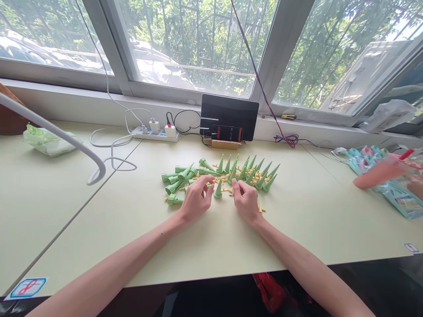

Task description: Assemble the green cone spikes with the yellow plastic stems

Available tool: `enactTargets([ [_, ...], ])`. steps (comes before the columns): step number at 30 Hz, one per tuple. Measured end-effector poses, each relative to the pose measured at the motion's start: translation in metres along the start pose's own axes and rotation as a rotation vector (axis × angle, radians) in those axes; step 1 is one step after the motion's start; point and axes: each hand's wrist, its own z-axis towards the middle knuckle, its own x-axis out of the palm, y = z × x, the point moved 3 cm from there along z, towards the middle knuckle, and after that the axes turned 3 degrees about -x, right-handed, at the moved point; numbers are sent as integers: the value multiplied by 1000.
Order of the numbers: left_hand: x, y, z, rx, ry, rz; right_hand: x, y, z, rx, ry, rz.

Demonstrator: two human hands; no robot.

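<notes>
**Bright daylight, stretched edges**

Strong light through windows (198, 39); white sheeting (158, 61) outside near blown out. Tabletop (211, 255) evenly lit, shadows faint, soft. Streaky glare on dark tablet (231, 113). Wide-angle stretch toward edges; pink object (380, 172) at right smeared.

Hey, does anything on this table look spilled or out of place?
Nothing looks clearly spilled or damaged. The main untidiness: some green cones lie jumbled at the left, unlike the upright cones, and small yellow pieces lie scattered among them.

Pale-yellow table (211, 255) | green cones (217, 191) | small yellow pieces (261, 208) | power strip (157, 136) | plastic packet (49, 143)
</notes>
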Motion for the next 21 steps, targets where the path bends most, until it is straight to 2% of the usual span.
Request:
enactTargets([
  [6, 4, 0, -4, -18, 50, 50, 1, 3, 0, -37, -4, -61],
  [16, 10, 8, -5, 0, 118, 150, 9, 5, -4, -109, 160, -1],
  [21, 10, 7, -5, 16, 138, 147, 7, 5, -4, -101, 116, -3],
])
